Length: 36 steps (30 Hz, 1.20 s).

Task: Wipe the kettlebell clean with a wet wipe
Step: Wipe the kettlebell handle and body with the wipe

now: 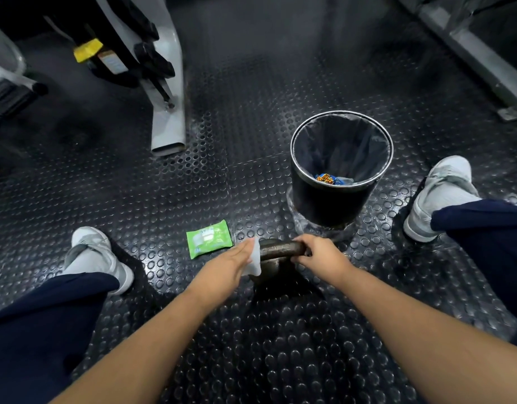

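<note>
A dark, worn kettlebell (276,253) stands on the studded rubber floor between my feet. My right hand (318,252) grips the right end of its handle. My left hand (231,265) presses a white wet wipe (255,259) against the left side of the handle and body. The lower body of the kettlebell is mostly hidden behind my hands and in shadow. A green pack of wet wipes (209,239) lies flat on the floor just left of the kettlebell.
A black bin (340,170) with a dark liner and some wrappers inside stands just beyond the kettlebell, to the right. My two white shoes (97,255) (442,193) flank the spot. A grey gym machine leg (168,112) is at the upper left, a metal frame (484,65) at the upper right.
</note>
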Available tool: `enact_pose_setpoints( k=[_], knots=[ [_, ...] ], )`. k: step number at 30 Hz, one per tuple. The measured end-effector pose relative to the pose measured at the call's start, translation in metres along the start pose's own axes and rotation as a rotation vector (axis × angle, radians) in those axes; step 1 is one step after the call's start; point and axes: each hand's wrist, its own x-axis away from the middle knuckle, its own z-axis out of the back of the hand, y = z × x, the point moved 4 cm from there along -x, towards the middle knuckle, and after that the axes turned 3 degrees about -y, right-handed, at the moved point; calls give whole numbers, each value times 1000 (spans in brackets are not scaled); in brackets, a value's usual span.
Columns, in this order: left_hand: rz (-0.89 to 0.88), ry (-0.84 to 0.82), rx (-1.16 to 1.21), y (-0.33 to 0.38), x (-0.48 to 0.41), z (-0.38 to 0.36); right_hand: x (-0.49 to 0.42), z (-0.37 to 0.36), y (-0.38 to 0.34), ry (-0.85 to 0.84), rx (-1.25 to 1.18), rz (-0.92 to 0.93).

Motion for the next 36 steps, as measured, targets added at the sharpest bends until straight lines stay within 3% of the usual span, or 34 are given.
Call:
enact_pose_setpoints(
  k=[6,12,17,27,36],
  knots=[
    [-53,50,-59,46,-27,-7,-1,-1,-1,27,44,-10],
    [-113,-32,-164,88,-62,-23,1,0,-3,14,66,50],
    [-116,-12,-102,71,-52,-14,-1,1,-2,8,59,-5],
    [56,19,140,6,-1,2,1,0,0,5,16,-23],
    [-65,-6,-66,65,-43,-8,4,0,-4,25,10,-12]
  ],
)
